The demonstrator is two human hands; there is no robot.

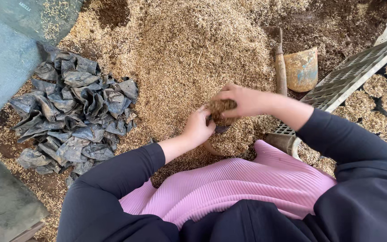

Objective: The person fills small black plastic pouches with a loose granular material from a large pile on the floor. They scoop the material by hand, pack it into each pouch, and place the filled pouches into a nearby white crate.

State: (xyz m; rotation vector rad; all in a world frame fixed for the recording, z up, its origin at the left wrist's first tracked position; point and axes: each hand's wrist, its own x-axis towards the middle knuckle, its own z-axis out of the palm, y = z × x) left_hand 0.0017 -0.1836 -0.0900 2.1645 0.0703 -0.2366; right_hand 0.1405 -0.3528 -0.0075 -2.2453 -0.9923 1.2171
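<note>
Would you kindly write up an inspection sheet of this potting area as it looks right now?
Surface: ground covered in husk and soil mix.
Job's things: small dark bag being filled with mix; pile of empty dark bags to the left.
Clutter: trowel lying on the mix.
Grippers: left hand holds the bag; right hand presses mix in.
Cables: nothing seen.
Surroundings: plastic crate and filled bags to the right.
</note>
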